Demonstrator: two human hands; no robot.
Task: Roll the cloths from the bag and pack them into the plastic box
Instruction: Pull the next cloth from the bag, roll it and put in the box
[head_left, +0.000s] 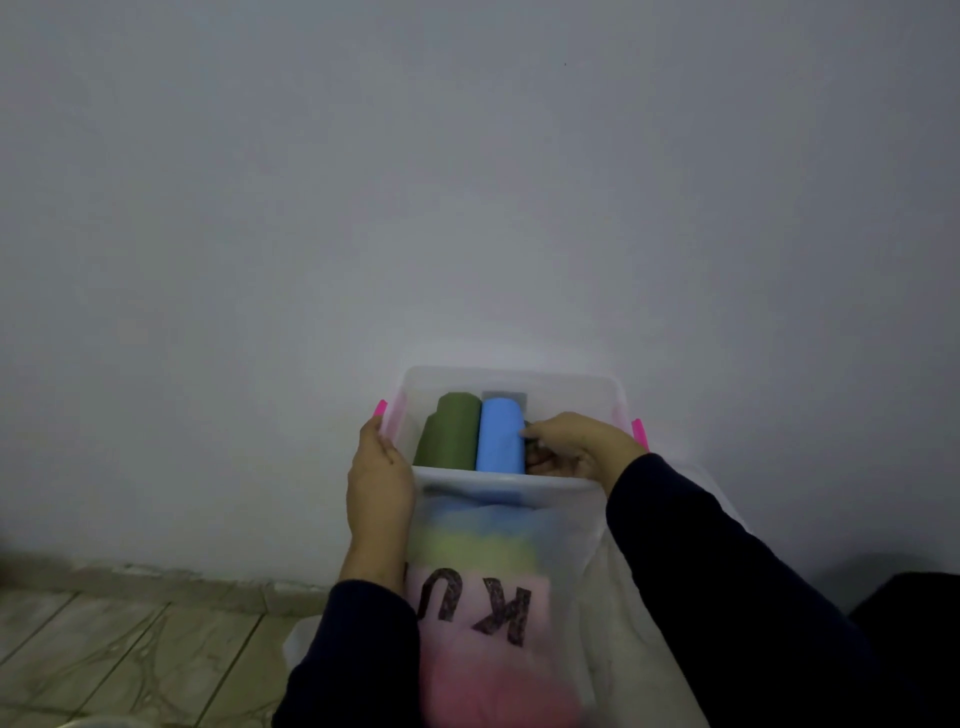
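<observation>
The clear plastic box (511, 480) sits against the pale wall (467, 182), its pink latches (380, 408) standing up at either end. Inside it, a green rolled cloth (451, 436) lies toward the box's left end, and a blue rolled cloth (501, 436) lies right beside it, the two touching along their lengths. Behind the blue roll a bit of grey shows — too little to tell what it is.

The person's left hand (379, 480) rests flat against the outside of the box's left end, fingers straight, steadying it. The right hand (574, 441) reaches over the near rim into the box, just right of the blue roll, fingers curled down around something dark (537, 454) — what it is I cannot make out.

In front of the box, nearer the person, the translucent bag (498, 597) holds more cloths in blue, yellow-green and pink layers, with dark letters showing through. Tiled floor (104, 649) lies to the left of the box.
</observation>
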